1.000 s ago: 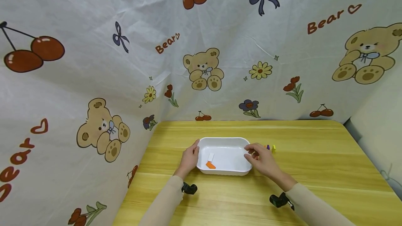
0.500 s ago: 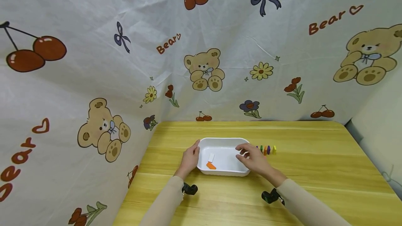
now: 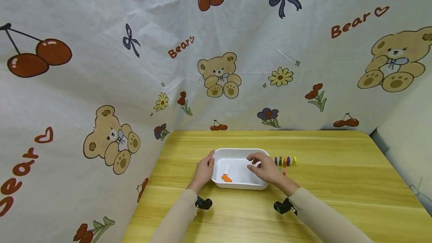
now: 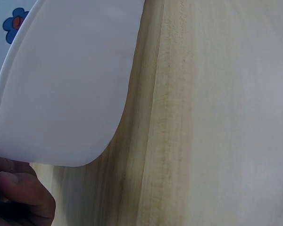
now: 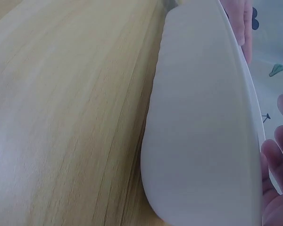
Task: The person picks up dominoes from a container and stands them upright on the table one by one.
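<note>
A white plastic tray (image 3: 241, 186) sits on the table. My left hand (image 3: 204, 168) grips its left rim, thumb along the edge; in the left wrist view the curled fingers (image 4: 26, 190) show against the tray's corner. Inside the tray, toward the left, lie a white block (image 3: 227, 169) and an orange block (image 3: 226, 178). Over the tray's right part hovers my right hand (image 3: 266, 168), its fingers loosely bent and apart from the thumb, with nothing seen between them. The right wrist view shows those fingers (image 5: 277, 162) spread above the rim.
Right of the tray several small coloured blocks stand in a row, among them a purple block (image 3: 275, 161), a green block (image 3: 280, 161) and a yellow block (image 3: 295, 161). A pink block (image 3: 284, 171) is partly behind the right hand. A printed cloth (image 3: 249, 115) hangs behind the table.
My right hand has moved left from the tray's right rim to over its inside, uncovering more of the coloured blocks. The left hand and the tray have stayed put.
</note>
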Tool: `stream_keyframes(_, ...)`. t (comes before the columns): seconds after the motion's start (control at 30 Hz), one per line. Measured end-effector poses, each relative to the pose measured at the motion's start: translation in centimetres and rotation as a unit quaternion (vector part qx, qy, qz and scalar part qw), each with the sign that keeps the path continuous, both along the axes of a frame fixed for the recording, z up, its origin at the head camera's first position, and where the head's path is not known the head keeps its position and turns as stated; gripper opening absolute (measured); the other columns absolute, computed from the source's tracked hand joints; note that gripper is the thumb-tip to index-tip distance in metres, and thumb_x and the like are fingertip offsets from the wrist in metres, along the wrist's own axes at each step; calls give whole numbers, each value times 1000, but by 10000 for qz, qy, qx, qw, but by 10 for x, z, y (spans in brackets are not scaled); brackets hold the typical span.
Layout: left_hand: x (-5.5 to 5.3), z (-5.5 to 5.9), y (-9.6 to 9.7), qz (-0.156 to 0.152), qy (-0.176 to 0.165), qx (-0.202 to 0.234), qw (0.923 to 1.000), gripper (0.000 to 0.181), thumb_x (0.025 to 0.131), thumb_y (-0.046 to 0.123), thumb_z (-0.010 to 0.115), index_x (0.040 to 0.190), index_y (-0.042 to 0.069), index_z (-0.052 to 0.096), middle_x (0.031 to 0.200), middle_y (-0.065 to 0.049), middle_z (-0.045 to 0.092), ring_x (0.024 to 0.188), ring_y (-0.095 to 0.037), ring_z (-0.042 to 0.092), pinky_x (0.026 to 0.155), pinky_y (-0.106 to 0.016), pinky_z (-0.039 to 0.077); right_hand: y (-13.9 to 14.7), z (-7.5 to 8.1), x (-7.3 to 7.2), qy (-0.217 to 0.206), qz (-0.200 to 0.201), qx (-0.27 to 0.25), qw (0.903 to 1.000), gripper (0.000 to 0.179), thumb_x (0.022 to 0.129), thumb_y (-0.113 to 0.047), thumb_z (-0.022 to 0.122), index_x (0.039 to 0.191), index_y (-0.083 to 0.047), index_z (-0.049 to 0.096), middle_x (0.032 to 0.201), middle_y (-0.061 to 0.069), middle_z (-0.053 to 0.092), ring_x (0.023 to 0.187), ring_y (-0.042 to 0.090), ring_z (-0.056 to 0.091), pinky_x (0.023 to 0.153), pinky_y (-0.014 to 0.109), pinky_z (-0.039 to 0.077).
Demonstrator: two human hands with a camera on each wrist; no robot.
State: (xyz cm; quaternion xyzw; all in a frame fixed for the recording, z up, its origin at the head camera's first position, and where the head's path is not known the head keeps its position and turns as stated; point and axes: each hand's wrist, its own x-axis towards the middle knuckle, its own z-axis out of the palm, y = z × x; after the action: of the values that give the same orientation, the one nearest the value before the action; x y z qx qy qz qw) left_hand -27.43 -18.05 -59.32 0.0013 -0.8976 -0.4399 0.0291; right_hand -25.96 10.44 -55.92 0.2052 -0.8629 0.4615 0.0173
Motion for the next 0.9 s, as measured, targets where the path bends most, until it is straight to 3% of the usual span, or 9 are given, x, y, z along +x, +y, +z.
stream_keyframes(0.13,0,0,-1,-5,9,43,10000,44,111,24,48,155,18,50,153,-12,55,141,-31,52,111,-49,48,-7,-1,-3,1,86,11,10000,22,93,-10,76,114,-6,71,114,16,70,99,28,65,75,23,55)
stream_keyframes(0.4,0,1,-2,-88,53,29,9999,44,111,23,48,155,17,50,152,-13,55,139,-32,53,110,-49,49,-19,-11,-12,248,242,98,9994,24,92,-8,76,114,1,71,111,15,71,96,31,66,73,26,56)
stream_keyframes(0.67,0,3,-2,-31,121,1,9999,44,111,22,48,154,15,50,152,-14,56,140,-32,53,112,-50,47,-32,-11,-18,-53,209,160,9996,24,93,-9,76,116,-4,71,113,11,71,100,29,66,77,30,56)
stream_keyframes(0.9,-1,-2,-1,-7,21,36,10000,44,111,25,48,154,19,50,153,-12,54,141,-32,52,112,-48,47,-43,-19,-19,-32,404,152,9991,25,93,-6,74,117,0,70,112,14,70,100,33,66,77,28,55)
